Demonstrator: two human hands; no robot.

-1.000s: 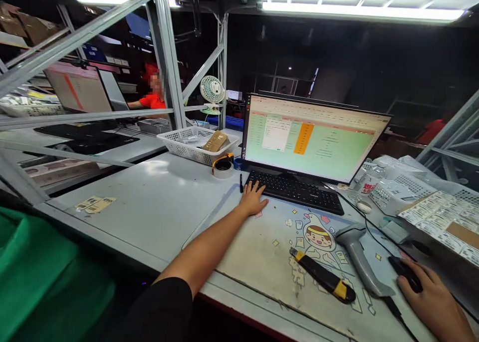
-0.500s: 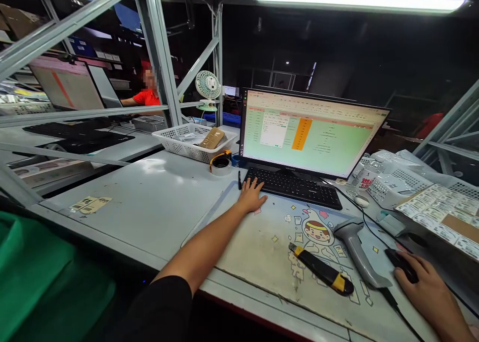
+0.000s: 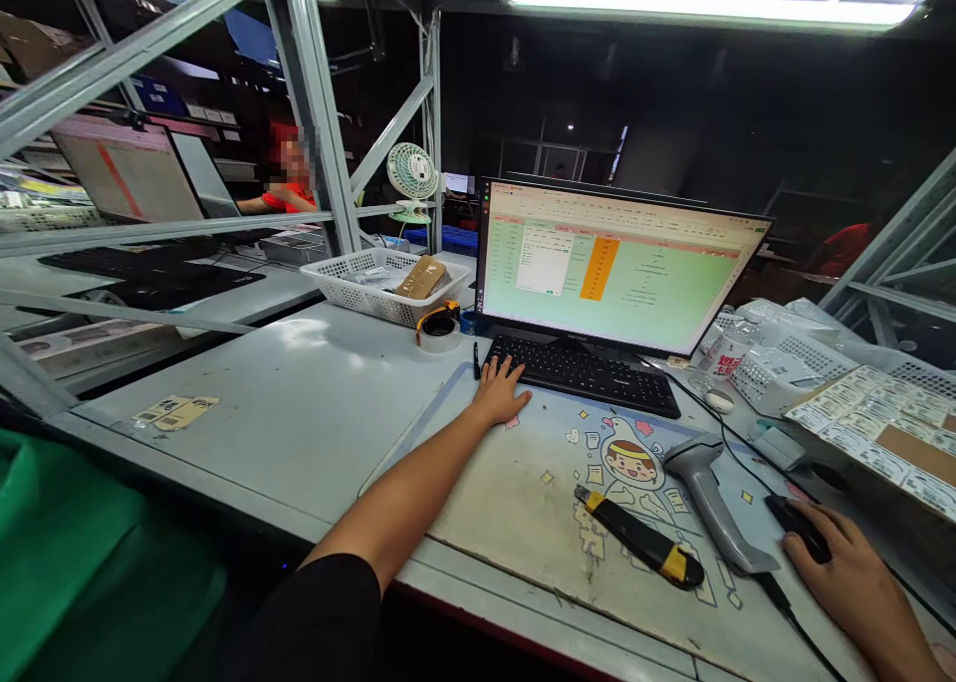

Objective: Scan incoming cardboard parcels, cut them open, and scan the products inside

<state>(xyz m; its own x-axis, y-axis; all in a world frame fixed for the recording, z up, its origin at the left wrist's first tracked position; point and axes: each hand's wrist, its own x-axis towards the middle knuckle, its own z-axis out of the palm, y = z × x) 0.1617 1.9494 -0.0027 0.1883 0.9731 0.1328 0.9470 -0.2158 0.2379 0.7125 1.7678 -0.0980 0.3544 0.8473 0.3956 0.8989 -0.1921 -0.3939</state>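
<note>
Fingers spread, my left hand (image 3: 499, 395) rests on the left end of a black keyboard (image 3: 590, 375). At the lower right, my right hand (image 3: 840, 563) is wrapped over a black computer mouse (image 3: 799, 529). Between my hands, a grey barcode scanner (image 3: 713, 508) lies on a printed desk mat (image 3: 515, 523), its cable running toward the front edge. A black and yellow utility knife (image 3: 642, 541) lies to the left of the scanner. Behind the keyboard stands a monitor (image 3: 619, 274) showing a green spreadsheet with an orange column and a white pop-up box.
Rolls of tape (image 3: 439, 332) sit beside a white basket (image 3: 365, 289) holding packets. A small fan (image 3: 412, 174) is on the frame behind. At right are a label sheet (image 3: 881, 433) and another white basket (image 3: 777, 373). A person in red (image 3: 295, 196) sits beyond the metal frame (image 3: 318, 114).
The view has shifted very slightly. Both hands keep their places on the keyboard and the mouse, and the co-worker's arm has moved a little.
</note>
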